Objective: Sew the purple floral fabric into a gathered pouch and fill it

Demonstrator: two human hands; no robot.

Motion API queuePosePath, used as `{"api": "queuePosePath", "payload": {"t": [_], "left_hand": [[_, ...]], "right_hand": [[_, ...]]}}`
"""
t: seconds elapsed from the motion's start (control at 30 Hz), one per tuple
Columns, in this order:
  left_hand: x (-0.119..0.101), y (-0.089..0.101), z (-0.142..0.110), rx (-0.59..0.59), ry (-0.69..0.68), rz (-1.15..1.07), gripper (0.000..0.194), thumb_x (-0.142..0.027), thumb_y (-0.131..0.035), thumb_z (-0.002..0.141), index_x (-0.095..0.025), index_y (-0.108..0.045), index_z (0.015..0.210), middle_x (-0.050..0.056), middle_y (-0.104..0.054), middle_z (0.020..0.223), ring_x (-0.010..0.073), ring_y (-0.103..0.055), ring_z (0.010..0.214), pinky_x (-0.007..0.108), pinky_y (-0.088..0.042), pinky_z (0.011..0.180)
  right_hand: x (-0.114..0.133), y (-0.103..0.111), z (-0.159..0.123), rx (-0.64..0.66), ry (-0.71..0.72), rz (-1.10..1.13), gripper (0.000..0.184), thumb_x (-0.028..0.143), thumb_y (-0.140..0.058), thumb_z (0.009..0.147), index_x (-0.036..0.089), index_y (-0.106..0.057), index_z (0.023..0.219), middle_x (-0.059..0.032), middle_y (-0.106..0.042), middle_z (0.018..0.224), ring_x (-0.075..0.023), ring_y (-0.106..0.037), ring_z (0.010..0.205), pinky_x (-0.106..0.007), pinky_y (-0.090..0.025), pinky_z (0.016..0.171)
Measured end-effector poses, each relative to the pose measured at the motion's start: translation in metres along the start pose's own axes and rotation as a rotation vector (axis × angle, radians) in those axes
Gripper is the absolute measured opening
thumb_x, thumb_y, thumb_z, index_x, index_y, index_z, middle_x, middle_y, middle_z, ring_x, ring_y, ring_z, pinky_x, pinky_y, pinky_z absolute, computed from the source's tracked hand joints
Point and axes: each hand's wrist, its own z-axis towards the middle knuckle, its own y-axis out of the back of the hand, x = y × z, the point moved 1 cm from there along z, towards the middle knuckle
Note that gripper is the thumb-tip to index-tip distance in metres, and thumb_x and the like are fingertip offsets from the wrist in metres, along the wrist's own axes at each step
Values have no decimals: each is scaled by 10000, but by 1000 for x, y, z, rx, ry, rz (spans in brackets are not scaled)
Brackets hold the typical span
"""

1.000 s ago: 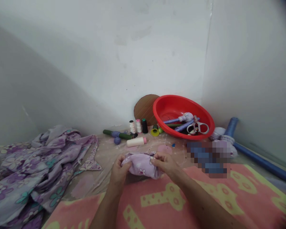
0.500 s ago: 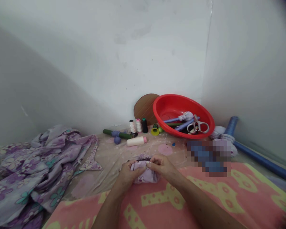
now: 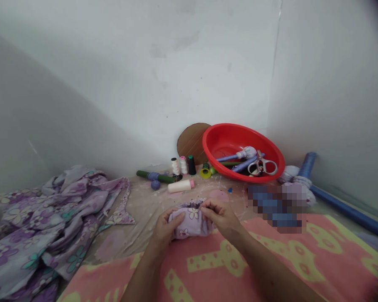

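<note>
Pinching of a puckered lilac floral cloth bundle (image 3: 191,223) is seen from the head cam, lol, fiddly stuff.

The bundle sits at the edge of a pink-and-yellow blanket (image 3: 227,268). Its ruffled rim is clamped by the fingertips (image 3: 208,205) of the right hand (image 3: 219,216), held close together, while the left hand (image 3: 168,228) is cupped round its side, fingers slightly apart. The gathers could slip loose if that pinch is eased, and the thin, soft cloth could bunch unevenly. Beyond, a round red plastic basin (image 3: 239,126) holds looped-handle scissors (image 3: 261,167). Smooth thread spools (image 3: 183,165) stand nearby, and a crumpled floral cloth heap (image 3: 40,218) lies to the left.
</note>
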Motion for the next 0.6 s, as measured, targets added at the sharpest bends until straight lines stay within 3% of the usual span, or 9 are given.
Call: {"api": "queuePosePath", "payload": {"t": [0.2,0.33,0.47,0.6], "left_hand": [[-2,-1,-2,-55,-4,-20,270,-262,-736,494,-130,-595,683,-8,-617,532,132,-553,468,233,-435,456],[-3,0,-2,-17,-4,-44,273,-250,-727,519,-130,-612,736,6,-639,583,143,-573,523,241,-449,501],[-1,3,1,37,-7,-57,298,-243,-720,534,-132,-625,795,19,-654,648,152,-587,571,246,-452,538],[2,6,2,-32,2,-58,257,-252,-724,524,-130,-609,719,-4,-629,556,127,-559,485,230,-433,487]], "right_hand": [[-3,3,-1,23,121,-191,174,269,-512,725,156,-632,668,-5,-566,605,-123,-511,592,-216,-384,544],[-8,2,-3,79,176,-314,172,243,-507,740,188,-666,775,-17,-654,748,-151,-582,693,-230,-438,625],[-11,1,-5,94,202,-405,192,233,-514,741,220,-671,851,-16,-667,862,-157,-609,756,-235,-456,685],[-10,1,-5,87,231,-484,207,233,-507,749,245,-664,884,-9,-663,890,-161,-614,777,-241,-461,690]]}}
